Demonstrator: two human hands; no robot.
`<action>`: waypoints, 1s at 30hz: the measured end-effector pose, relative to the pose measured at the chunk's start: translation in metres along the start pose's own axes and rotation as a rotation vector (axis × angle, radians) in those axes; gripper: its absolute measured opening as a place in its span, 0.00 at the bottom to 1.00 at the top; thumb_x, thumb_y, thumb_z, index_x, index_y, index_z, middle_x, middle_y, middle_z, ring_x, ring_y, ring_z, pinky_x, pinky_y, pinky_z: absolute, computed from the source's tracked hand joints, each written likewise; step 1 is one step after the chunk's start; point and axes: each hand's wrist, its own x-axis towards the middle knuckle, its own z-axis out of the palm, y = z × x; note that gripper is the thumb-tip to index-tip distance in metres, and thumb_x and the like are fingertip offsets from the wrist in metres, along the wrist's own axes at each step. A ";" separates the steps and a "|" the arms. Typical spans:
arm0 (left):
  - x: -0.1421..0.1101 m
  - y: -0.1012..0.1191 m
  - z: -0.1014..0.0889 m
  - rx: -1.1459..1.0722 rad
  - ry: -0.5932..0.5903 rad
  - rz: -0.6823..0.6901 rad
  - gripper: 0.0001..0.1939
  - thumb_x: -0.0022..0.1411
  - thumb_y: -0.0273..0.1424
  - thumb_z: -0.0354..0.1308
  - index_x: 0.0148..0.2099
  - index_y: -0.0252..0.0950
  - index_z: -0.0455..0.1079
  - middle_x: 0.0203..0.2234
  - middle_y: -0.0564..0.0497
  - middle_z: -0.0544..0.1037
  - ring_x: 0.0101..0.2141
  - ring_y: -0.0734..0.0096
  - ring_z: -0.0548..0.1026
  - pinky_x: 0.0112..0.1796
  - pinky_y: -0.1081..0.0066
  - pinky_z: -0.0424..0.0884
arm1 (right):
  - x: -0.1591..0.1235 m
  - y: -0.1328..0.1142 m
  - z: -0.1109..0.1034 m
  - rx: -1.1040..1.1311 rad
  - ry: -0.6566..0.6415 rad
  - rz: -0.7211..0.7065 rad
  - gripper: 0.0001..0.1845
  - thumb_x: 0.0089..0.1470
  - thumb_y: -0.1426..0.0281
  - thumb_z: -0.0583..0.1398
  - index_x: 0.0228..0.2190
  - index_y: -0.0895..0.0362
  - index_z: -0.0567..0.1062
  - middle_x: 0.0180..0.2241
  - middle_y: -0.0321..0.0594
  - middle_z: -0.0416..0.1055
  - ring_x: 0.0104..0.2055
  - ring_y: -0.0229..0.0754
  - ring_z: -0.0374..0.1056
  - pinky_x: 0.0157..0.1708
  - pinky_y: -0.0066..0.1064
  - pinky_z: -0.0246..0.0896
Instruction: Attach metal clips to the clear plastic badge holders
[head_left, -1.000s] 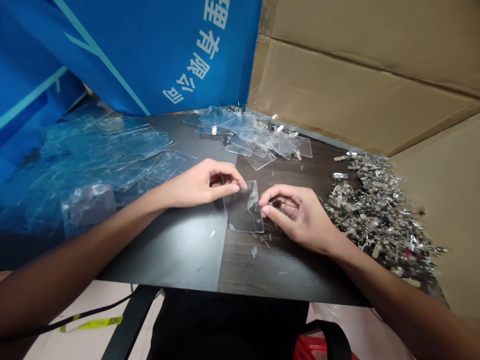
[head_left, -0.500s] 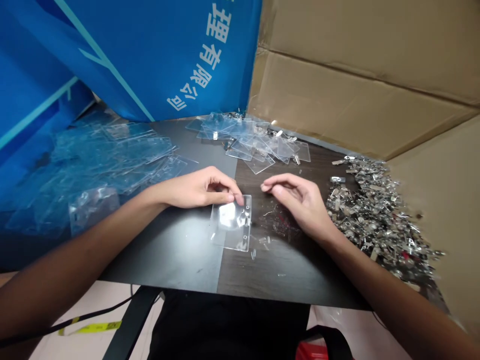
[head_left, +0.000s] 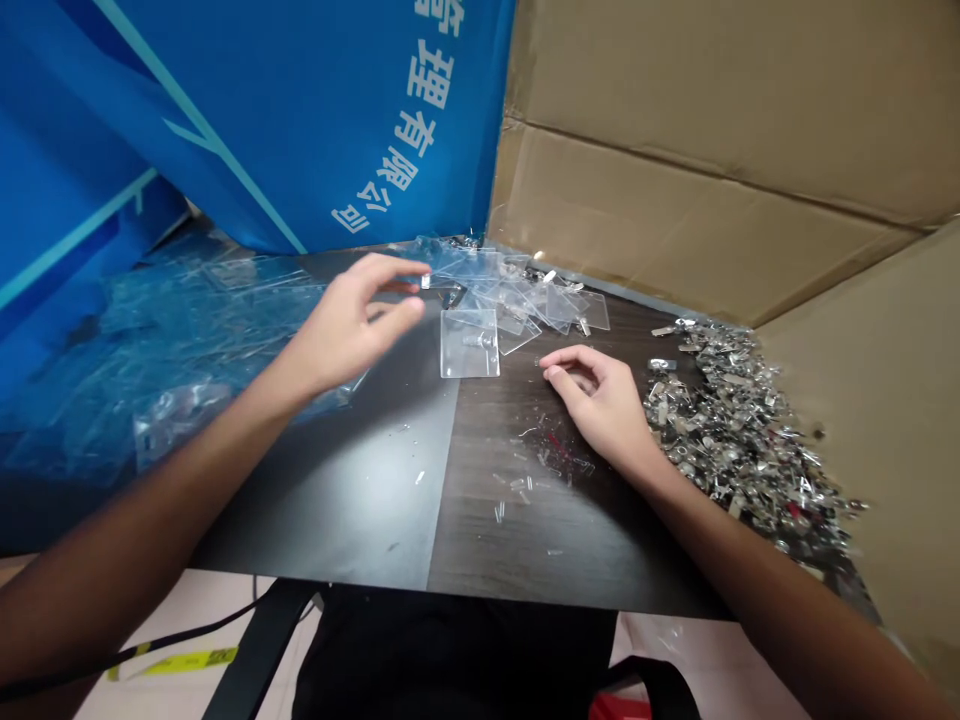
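My left hand (head_left: pixel 360 325) hovers with thumb and fingers apart, holding nothing. Just to its right is a clear plastic badge holder (head_left: pixel 469 350) with a metal clip showing on it, close to the front of the far pile. My right hand (head_left: pixel 596 395) has thumb and forefinger pinched together over the dark wood-grain part of the table. A tiny glint shows at its fingertips, too small to name. Small clear plastic bits (head_left: pixel 517 485) and some thin red strands (head_left: pixel 559 445) lie below and left of that hand.
Many clear badge holders (head_left: pixel 202 310) are heaped at left, partly behind my left arm. Holders with clips (head_left: pixel 517 285) form a pile at the back. Loose metal clips (head_left: pixel 739 410) are mounded at right. A blue banner (head_left: pixel 262 120) and cardboard (head_left: pixel 712 130) wall the table.
My left hand has let go of the badge holder and moved up and away. The holder has gone from mid-table to the front of the far pile. My right hand stays pinched, nearly in place.
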 end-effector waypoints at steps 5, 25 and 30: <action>-0.007 -0.015 0.023 0.437 -0.382 0.085 0.48 0.66 0.52 0.70 0.80 0.40 0.62 0.77 0.30 0.61 0.77 0.27 0.56 0.73 0.26 0.54 | -0.003 0.002 0.003 -0.082 -0.085 -0.047 0.06 0.62 0.66 0.65 0.38 0.54 0.83 0.41 0.46 0.86 0.43 0.49 0.81 0.48 0.45 0.77; 0.070 0.018 0.006 -0.172 -0.279 -0.102 0.17 0.60 0.38 0.76 0.51 0.39 0.88 0.50 0.39 0.86 0.43 0.54 0.83 0.49 0.48 0.82 | 0.004 0.003 0.001 -0.075 -0.072 0.000 0.07 0.62 0.68 0.63 0.37 0.55 0.83 0.39 0.45 0.86 0.39 0.47 0.81 0.45 0.40 0.77; 0.096 0.010 0.017 -0.160 0.013 -0.247 0.33 0.62 0.35 0.74 0.67 0.32 0.79 0.56 0.32 0.85 0.45 0.50 0.86 0.57 0.43 0.79 | 0.004 0.003 0.001 -0.088 -0.081 0.012 0.08 0.63 0.70 0.63 0.37 0.56 0.83 0.39 0.45 0.86 0.39 0.46 0.81 0.44 0.38 0.76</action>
